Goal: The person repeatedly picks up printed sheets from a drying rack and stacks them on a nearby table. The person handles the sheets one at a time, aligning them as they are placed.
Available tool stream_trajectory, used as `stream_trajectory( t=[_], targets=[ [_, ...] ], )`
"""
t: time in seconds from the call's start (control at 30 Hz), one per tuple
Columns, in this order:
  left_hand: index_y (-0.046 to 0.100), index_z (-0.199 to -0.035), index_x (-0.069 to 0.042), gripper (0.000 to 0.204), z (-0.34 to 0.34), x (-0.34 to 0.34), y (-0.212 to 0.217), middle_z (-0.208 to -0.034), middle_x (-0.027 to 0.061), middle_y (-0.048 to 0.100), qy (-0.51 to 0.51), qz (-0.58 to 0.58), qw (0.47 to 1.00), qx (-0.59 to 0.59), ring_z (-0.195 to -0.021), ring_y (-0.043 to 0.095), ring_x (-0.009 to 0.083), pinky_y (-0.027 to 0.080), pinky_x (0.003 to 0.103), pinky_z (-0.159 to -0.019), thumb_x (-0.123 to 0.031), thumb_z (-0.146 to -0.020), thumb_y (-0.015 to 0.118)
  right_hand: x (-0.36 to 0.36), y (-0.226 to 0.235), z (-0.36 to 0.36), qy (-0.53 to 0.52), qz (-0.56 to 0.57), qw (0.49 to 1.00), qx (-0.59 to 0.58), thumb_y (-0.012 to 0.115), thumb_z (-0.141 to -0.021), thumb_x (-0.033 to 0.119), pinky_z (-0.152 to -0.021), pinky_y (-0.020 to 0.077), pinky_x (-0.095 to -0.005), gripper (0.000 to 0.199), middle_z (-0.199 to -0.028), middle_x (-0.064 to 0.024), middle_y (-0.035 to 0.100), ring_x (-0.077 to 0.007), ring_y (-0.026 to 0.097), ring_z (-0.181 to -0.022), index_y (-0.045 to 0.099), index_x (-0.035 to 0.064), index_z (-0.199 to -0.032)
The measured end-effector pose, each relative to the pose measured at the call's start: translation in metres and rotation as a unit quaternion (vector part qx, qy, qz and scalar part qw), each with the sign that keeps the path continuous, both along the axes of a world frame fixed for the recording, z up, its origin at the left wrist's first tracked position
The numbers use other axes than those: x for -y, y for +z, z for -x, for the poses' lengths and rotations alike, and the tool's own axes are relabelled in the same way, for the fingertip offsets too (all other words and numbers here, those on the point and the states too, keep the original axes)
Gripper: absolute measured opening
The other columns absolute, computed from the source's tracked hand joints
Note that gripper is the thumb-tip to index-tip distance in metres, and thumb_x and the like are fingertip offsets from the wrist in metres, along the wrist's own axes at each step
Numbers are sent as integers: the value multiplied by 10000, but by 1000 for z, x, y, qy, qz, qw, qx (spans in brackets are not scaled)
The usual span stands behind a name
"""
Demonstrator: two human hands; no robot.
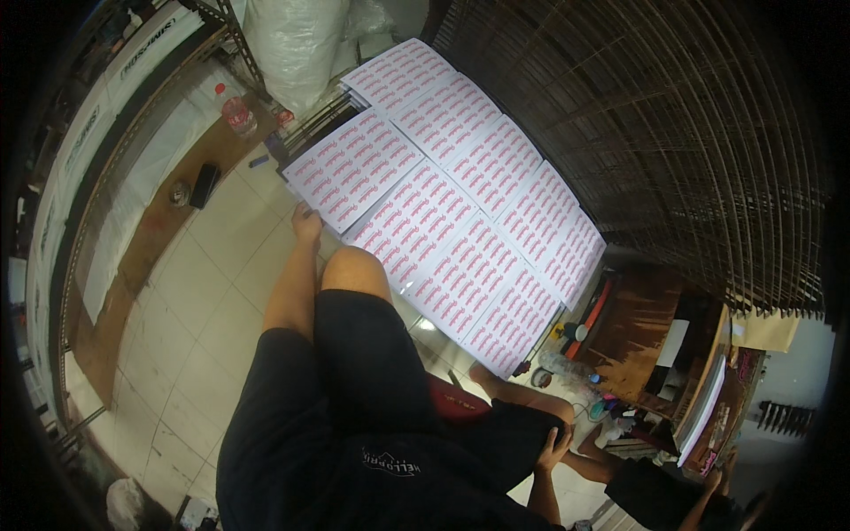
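Printed white sheets (416, 217) with rows of small red lettering lie side by side, covering a tray of a wire drying rack (673, 106). At the tray's near-left edge is my left hand (307, 223), its fingers curled against the edge beside the corner of a sheet. What those fingers hold, if anything, is hidden. My right hand (553, 449) rests on my right knee (540, 416), with its fingers stretched over the knee. It holds nothing.
Left of me runs a low wooden shelf (159, 217) bearing a red-capped bottle (235, 111) and a black phone-like object (205, 186). Big plastic-wrapped sacks (297, 49) stand at the back. A wooden cabinet (629, 327) and another person's hand (719, 473) are at right.
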State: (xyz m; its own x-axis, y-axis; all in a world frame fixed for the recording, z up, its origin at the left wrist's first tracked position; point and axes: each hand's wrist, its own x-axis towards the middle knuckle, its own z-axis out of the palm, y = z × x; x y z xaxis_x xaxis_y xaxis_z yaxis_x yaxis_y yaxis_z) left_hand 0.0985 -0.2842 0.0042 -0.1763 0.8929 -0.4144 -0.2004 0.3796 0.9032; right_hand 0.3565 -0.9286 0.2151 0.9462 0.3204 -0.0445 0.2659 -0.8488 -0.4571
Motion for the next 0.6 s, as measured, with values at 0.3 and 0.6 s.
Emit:
stream_trajectory(
  t=[0.3,0.6],
  targets=[
    [431,-1178,-18,390,6,-3,-10,-896,107,564,-38,2,999,-37,-716,569,164,519,296,-632,82,-801,429,20,-16,-10,4,17,1000,7,463,-896,408,-1032,240,-481,535,-1302,-242,339,-385,301,-1239,430,-1,-1240],
    [444,-1177,-15,361,7,-8,-26,-945,141,576,-58,6,996,-68,-769,594,198,527,312,-631,66,-825,439,18,-6,-9,-3,14,1000,-25,443,-911,397,-1032,232,-484,523,-1309,-242,335,-381,295,-1245,422,-2,-1247]
  ],
)
